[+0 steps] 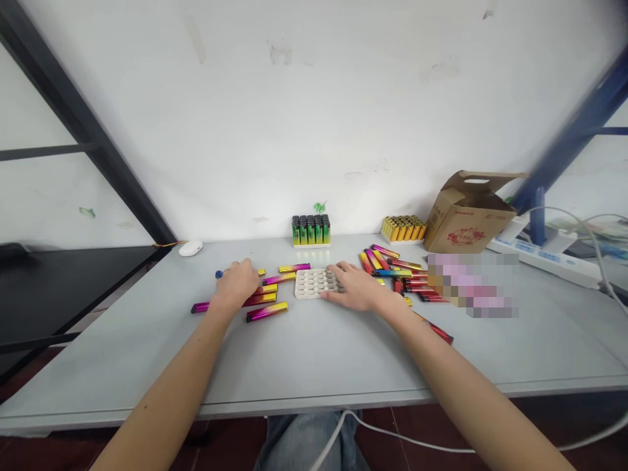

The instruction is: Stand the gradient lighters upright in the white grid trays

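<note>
My left hand [239, 282] is curled over a lighter [261, 271] whose blue end sticks out to the left and yellow end to the right. Its fingertips are hidden. Several purple, red and yellow lighters [267, 312] lie around and below this hand. At the middle of the table, a white tray [309, 284] with rows of holes lies flat. My right hand [350, 286] grips the tray's right side, thumb at the front edge and fingers across the back, covering some holes. The visible holes hold nothing.
A loose pile of lighters [377, 260] lies right of the tray. Green lighters [311, 230] and yellow lighters [405, 229] stand in trays near the wall. An open cardboard box [461, 226], a power strip [554, 260] and cables are at the right; a white case [190, 248] is at the left.
</note>
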A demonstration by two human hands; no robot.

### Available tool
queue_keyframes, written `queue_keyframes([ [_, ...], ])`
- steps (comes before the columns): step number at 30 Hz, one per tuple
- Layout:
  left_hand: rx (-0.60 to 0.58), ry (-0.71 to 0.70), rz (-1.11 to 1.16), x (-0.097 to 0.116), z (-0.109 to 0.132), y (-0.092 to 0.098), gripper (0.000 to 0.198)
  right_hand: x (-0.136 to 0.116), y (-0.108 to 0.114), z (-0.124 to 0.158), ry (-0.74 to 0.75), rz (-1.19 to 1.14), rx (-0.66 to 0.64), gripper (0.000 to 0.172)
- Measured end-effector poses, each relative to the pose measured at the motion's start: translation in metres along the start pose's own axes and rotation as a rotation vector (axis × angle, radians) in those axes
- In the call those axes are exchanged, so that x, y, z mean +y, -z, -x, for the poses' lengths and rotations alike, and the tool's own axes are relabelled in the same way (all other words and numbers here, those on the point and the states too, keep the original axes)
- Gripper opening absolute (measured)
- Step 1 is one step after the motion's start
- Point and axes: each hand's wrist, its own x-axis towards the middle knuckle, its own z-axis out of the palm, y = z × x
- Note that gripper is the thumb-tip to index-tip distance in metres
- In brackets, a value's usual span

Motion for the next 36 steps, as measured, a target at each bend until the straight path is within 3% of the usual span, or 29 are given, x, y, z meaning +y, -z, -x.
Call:
queue_keyframes([
  [4, 0.064, -0.016, 0.021, -0.013, -0.009, -0.006, 0.028, 0.000, 0.000, 0.001, -0.004, 0.003, 0.003, 0.064],
  [7, 0.200, -0.102, 0.116, -0.012, -0.010, -0.004, 0.032, 0.000, 0.000, 0.001, 0.001, -0.005, 0.005, 0.064],
  [9, 0.374, -0.263, 0.223, -0.005, -0.008, 0.000, 0.036, 0.001, -0.001, 0.000, 0.001, -0.026, 0.004, 0.065],
  [12, 0.609, -0.631, 0.418, 0.014, 0.002, 0.003, 0.039, 0.003, -0.003, -0.002, 0.004, -0.097, 0.059, 0.063],
  [16, 0.604, -1.084, 0.641, 0.043, 0.024, -0.003, 0.037, 0.001, 0.000, -0.007, 0.029, -0.369, 0.298, 0.049],
  [19, 0.518, -1.237, 0.741, 0.058, 0.039, -0.011, 0.038, -0.005, 0.007, -0.010, 0.015, -0.724, 0.373, 0.040],
  [22, 0.429, -1.311, 0.778, 0.065, 0.047, -0.016, 0.038, -0.014, 0.013, -0.010, -0.001, -1.024, 0.311, 0.038],
  [28, 0.353, -1.364, 0.814, 0.067, 0.054, -0.016, 0.037, -0.026, 0.007, -0.012, -0.030, -1.335, 0.270, 0.030],
  [32, 0.423, -1.375, 0.696, 0.067, 0.055, -0.011, 0.037, -0.023, 0.002, -0.018, -0.098, -1.495, 0.378, 0.031],
  [36, 0.570, -1.275, 0.648, 0.064, 0.049, -0.009, 0.036, -0.012, 0.008, -0.020, -0.168, -1.743, 0.456, 0.032],
])
